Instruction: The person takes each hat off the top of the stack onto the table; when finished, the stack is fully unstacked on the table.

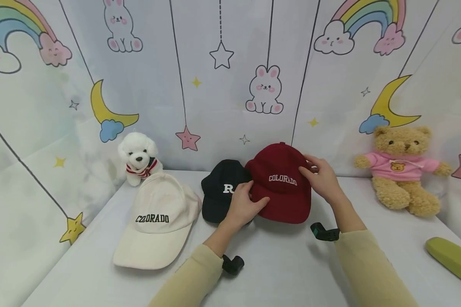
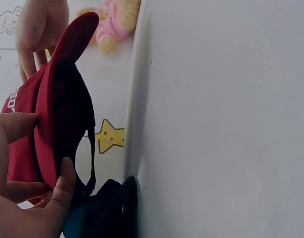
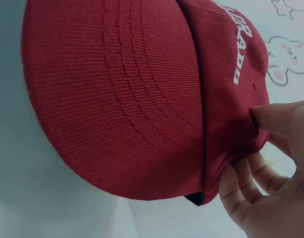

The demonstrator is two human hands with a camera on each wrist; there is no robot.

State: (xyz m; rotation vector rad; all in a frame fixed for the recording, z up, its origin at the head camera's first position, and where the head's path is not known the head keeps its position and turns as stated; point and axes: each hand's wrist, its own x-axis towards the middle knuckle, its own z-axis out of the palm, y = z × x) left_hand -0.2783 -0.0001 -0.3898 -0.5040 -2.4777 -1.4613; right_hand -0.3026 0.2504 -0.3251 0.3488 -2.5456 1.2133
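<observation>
Right of the black R cap (image 1: 217, 183), the left hand (image 1: 241, 208) is pinching the red COLORADO cap (image 1: 279, 187) by its brim, the right hand (image 1: 325, 179) its side. Either hand slipping could be dropping it.

On my feed the red cap (image 1: 278, 164), center of the head view, is matt woven cloth: ribbed brim (image 3: 107, 109) with stitched rows, white embroidered lettering (image 1: 282, 180). Black cap (image 1: 219, 175) just left of it, matt cloth. Cream cap (image 1: 153, 247), lower left: matt cloth, smooth. Dog (image 1: 138, 149), left: fluffy plush. Bear (image 1: 401, 145), right: rough curly plush, pink cloth top (image 1: 393, 168). Backdrop (image 1: 223, 106): matt, printed, slightly rippled. Green piece (image 1: 451, 258), lower right: smooth, matt; material I can't call, it's cut off.
</observation>
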